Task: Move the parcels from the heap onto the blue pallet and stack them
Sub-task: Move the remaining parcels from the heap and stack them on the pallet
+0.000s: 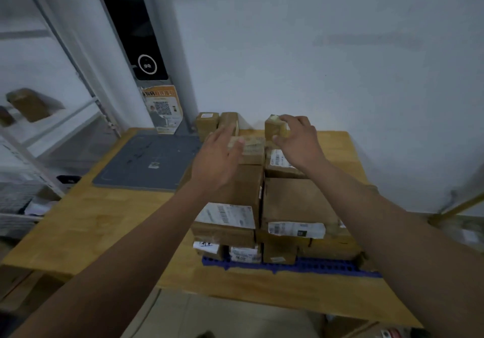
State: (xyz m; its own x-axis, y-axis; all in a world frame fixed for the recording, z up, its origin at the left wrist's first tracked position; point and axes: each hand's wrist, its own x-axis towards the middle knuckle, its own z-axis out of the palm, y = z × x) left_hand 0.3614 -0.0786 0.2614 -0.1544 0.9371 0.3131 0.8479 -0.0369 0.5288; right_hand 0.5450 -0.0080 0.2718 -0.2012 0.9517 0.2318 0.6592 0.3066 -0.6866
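On the wooden table (78, 222), brown cardboard parcels (296, 201) sit stacked in layers on the blue pallet (327, 265) (only its front edge shows). At the stack's far end, the right hand (298, 141) pinches a small parcel (273, 128), while the left hand (217, 159) hovers with fingers spread above another parcel (251, 149).

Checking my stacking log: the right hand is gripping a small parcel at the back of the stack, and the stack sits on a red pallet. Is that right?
One detail is wrong: the pallet under the stack is blue, not red, as the head view shows. The right hand does have its grip on a small parcel at the back of the stack.
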